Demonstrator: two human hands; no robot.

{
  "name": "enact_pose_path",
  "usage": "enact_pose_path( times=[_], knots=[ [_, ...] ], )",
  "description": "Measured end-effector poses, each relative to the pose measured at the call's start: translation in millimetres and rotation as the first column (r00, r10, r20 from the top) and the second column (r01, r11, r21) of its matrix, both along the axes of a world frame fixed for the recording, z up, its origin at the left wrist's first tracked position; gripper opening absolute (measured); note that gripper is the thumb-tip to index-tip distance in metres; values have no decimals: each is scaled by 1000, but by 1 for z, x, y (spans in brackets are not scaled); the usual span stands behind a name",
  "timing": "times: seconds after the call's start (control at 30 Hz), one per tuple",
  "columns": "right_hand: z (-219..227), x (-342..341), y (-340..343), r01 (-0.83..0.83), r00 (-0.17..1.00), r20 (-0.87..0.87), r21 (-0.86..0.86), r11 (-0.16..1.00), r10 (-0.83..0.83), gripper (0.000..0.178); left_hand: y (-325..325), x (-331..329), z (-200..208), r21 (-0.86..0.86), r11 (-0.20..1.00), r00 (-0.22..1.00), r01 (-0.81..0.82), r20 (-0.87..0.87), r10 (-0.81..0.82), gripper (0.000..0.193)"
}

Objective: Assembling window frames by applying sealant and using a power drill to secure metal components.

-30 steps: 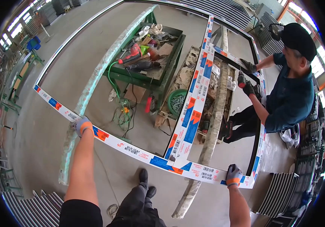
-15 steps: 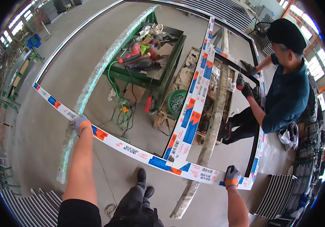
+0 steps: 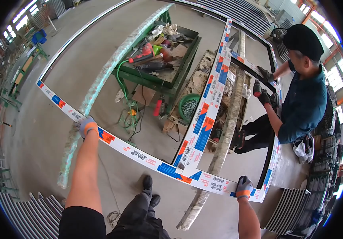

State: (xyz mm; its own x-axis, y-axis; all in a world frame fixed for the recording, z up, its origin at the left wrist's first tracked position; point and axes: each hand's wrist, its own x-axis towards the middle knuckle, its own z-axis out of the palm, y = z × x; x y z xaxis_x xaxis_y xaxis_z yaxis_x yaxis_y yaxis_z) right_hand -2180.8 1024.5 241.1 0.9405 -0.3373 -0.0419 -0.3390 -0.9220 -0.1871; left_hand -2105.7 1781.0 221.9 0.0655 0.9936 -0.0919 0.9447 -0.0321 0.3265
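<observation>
A large window frame [image 3: 129, 153], covered in white, blue and orange film, lies flat across two wrapped support beams. My left hand [image 3: 87, 126], in a grey and orange glove, is closed around its near edge, beside the left beam [image 3: 99, 81]. Farther right on that same edge, my right hand [image 3: 244, 187], gloved alike, grips near the corner, to the right of the other beam [image 3: 224, 148]. Across the frame's right side, a co-worker [image 3: 304, 101] in dark gloves holds a red and black power drill [image 3: 257, 88] next to the short crossbar [image 3: 246, 63].
Under the frame stands a green metal workbench [image 3: 151, 84] strewn with power tools and rags. Beside it, a green basket [image 3: 182, 113] holds screws. A green cord [image 3: 119, 75] hangs to the floor. Stacks of metal profiles [image 3: 32, 217] lie at lower left and lower right [image 3: 288, 209].
My viewpoint has shifted slightly. Both my hands keep their places on the frame's near edge. The co-worker's drill has turned a little; that person stays at the right side.
</observation>
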Motion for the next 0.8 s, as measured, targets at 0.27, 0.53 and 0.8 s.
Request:
enact_pose_path(
  times=[0.27,0.53,0.8],
  knots=[
    [-3,-1,-3,-2,1000,-6,-21,1000,2,20,-4,0,3,18,995,993,-103,57,102,50],
    [-2,-7,1,-1,1000,24,-44,999,2,20,15,10,-38,280,946,986,-160,7,165,53],
    [4,8,5,-39,999,-6,-16,999,39,23,86,-10,-86,104,797,654,595,-640,-404,22]
  ],
)
